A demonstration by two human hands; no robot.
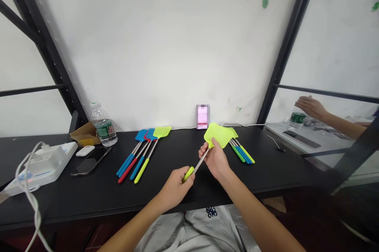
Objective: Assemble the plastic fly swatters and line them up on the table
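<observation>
My left hand [174, 189] is closed around the lime-green grip of a fly swatter [188, 174], and my right hand [214, 159] pinches the swatter's metal shaft just below its lime mesh head [216, 135]. The head tilts above the black table [160, 200] and partly hides a bundle of fly swatters [241, 152] with green, blue and lime handles. Left of my hands, several more fly swatters [139, 161] lie side by side, with blue, red and lime heads and handles. Neither hand touches them.
A water bottle [103, 125], cardboard box [85, 135], phone [90, 160], white case [85, 151] and white corded device [41, 169] sit at left. A pixelated pink card [203, 117] leans on the wall. Beyond a dark frame at right, a person's hand [310, 108] reaches over another table.
</observation>
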